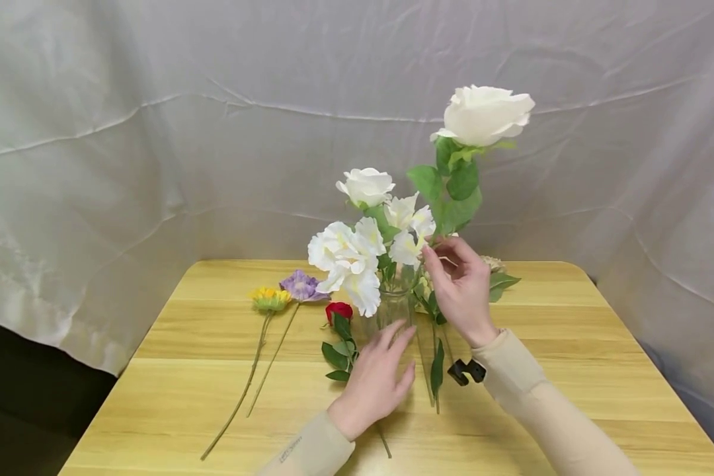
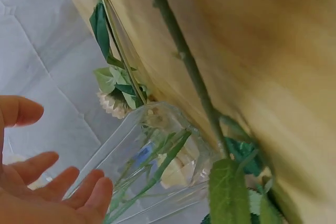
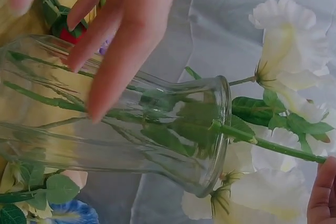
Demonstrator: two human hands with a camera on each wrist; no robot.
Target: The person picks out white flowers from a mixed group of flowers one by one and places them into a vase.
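My right hand (image 1: 467,291) pinches the stem (image 3: 283,151) of a tall white rose (image 1: 483,116), upright above the right side of the glass vase (image 1: 396,305). In the right wrist view, the cut end of that stem is right at the vase rim (image 3: 222,129), and the fingertips (image 3: 323,192) hold it farther up. The vase carries another white rose (image 1: 366,186) and ruffled white flowers (image 1: 346,258), their green stems showing through the glass. My left hand (image 1: 373,377), fingers extended and spread, is at the near side of the vase body.
Left of the vase lie a yellow flower (image 1: 270,299), a purple flower (image 1: 303,285) and a red rose (image 1: 338,311) on the wooden table (image 1: 172,370). More stems and a pale flower (image 1: 492,264) lie to the right. A grey curtain (image 1: 262,158) hangs behind.
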